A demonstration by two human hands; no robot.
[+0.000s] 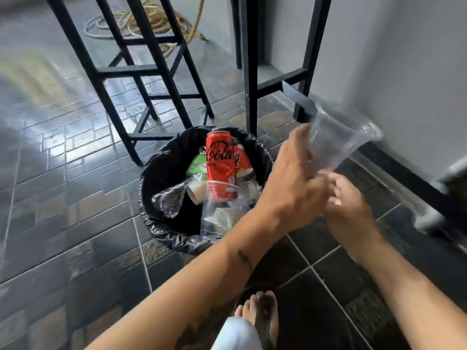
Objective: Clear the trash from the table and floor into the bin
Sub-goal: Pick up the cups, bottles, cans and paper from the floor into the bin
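A black-lined bin [161, 170] stands on the tiled floor and holds a red cola can [220, 162], a second red can [242, 160], a green wrapper [198, 164], a paper cup [195, 192] and clear plastic cups [217, 213]. My left hand [290, 180] reaches across the bin's right rim and grips a clear plastic cup [336, 140], which tilts with its mouth up and to the right. My right hand [351, 208] is just below, its curled fingertips at the cup's narrow base. Blur hides whether those fingers grip it.
A black stool frame [141, 72] and black table legs [250, 72] stand right behind the bin. A coiled rope [151, 24] lies on the floor further back. A grey wall [404, 72] with a dark skirting runs along the right. My sandalled foot [262, 314] is at the bottom.
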